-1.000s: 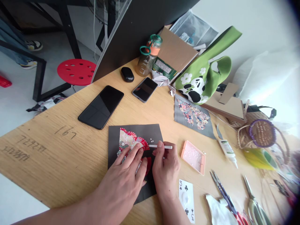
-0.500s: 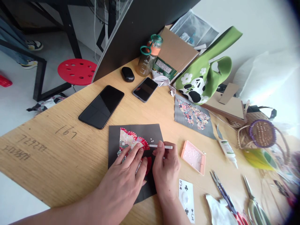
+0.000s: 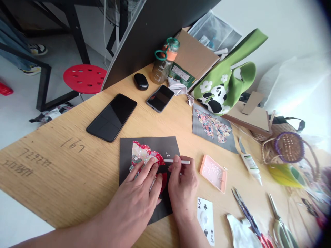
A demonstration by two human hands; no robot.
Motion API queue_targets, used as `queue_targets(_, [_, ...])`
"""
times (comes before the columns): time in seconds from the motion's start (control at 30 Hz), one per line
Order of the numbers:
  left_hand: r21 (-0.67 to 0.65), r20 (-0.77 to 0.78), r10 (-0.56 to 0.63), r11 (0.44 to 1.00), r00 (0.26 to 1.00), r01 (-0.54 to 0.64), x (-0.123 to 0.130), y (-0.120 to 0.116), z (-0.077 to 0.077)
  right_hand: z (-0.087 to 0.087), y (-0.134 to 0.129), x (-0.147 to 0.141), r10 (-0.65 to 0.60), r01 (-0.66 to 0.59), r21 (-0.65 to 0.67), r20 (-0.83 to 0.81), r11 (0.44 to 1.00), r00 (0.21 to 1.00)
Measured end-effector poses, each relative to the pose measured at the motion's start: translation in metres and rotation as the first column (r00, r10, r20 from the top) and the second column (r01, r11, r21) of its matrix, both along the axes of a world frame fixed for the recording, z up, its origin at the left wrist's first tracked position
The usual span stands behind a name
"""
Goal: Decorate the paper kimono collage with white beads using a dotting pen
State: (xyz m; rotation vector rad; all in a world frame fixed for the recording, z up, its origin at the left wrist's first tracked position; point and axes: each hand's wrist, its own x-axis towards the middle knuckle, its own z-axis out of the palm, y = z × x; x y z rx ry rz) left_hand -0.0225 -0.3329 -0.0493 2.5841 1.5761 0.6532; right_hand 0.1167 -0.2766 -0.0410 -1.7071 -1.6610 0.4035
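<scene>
A dark grey sheet point(image 3: 126, 151) lies on the wooden table, bearing a red and white patterned piece point(image 3: 139, 150) edged with small beads. My left hand point(image 3: 142, 193) rests flat over the lower part of that piece, fingers slightly apart, hiding some of it. My right hand point(image 3: 183, 186) pinches a thin white stick point(image 3: 185, 162), whose tip reaches the red edge. A few loose beads point(image 3: 167, 154) sit on the sheet just above the stick. Right of my right hand is a pink tray point(image 3: 224, 186) of tiny clear beads, with a playing card point(image 3: 206, 220) below it.
Two phones point(image 3: 112, 117) point(image 3: 160, 99), a black case point(image 3: 141, 81) and a bottle point(image 3: 164, 62) stand toward the back. A green panda bag point(image 3: 219, 93), glue bottle point(image 3: 250, 165), pliers-like scissors point(image 3: 247, 213), other scissors point(image 3: 279, 224) and a basket point(image 3: 288, 148) are at the right.
</scene>
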Motion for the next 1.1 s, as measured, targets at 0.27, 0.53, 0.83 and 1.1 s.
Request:
queue_targets(0.27, [0.015, -0.004, 0.002, 1.0, 1.0, -0.001, 0.0, -0.002, 0.0, -0.001, 0.0, 0.0, 0.0, -0.001, 0.024, 0.02, 1.0, 1.0])
queue_targets(0.53, [0.034, 0.027, 0.009, 0.999, 1.0, -0.01, 0.0, 0.0, 0.0, 0.002, -0.003, -0.001, -0.049, 0.055, 0.084, -0.068, 0.995, 0.996])
queue_targets(0.83, [0.026, -0.036, -0.045, 0.999, 0.998, 0.046, -0.009, 0.005, 0.005, 0.035, -0.019, 0.012, -0.079, 0.1, 0.068, -0.262, 0.993, 0.962])
queue_targets(1.1, [0.168, 0.071, -0.125, 0.98, 0.99, 0.112, -0.01, 0.01, -0.007, 0.053, -0.012, 0.123, -0.282, 0.315, 0.226, -0.167, 0.922, 0.945])
